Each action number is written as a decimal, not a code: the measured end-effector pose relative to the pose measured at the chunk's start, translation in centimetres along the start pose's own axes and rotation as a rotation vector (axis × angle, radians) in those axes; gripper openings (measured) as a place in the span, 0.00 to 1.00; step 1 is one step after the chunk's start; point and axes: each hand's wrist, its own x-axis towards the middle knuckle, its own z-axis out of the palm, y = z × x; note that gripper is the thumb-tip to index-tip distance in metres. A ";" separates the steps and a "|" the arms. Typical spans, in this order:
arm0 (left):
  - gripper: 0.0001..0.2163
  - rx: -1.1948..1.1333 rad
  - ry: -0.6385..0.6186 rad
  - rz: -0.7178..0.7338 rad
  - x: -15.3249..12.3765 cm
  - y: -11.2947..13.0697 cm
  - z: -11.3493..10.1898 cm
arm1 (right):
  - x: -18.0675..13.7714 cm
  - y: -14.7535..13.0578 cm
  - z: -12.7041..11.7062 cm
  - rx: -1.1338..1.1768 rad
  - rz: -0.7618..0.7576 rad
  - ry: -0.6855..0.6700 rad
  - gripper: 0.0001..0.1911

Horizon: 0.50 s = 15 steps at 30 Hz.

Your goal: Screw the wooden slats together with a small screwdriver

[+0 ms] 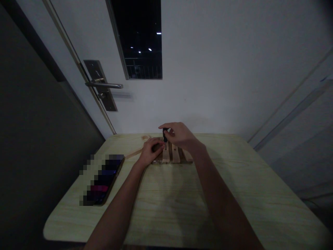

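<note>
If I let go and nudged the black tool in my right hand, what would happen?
The black tool would likely tip, being narrow and held roughly upright. It might then roll, since it looks rounded, though your right hand partly hides it.

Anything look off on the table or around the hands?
No spill or damage I can make out. Odd: blocky pixelation covers much of the phone, hiding its left edge. The tool in the right hand looks roughly upright.

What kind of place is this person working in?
Perhaps a small room in a home or dormitory, at night: a wood-grain table stands by a white door with a lever handle and a narrow window showing darkness and a few lights.
</note>
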 end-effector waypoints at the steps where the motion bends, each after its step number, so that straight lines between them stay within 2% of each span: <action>1: 0.06 0.002 0.000 0.000 0.0 0.0 0.0 | 0.0 0.0 -0.1 0.003 -0.001 0.001 0.18; 15: 0.06 0.001 0.000 -0.018 0.0 0.2 0.0 | 0.0 -0.1 -0.5 0.070 -0.017 -0.017 0.07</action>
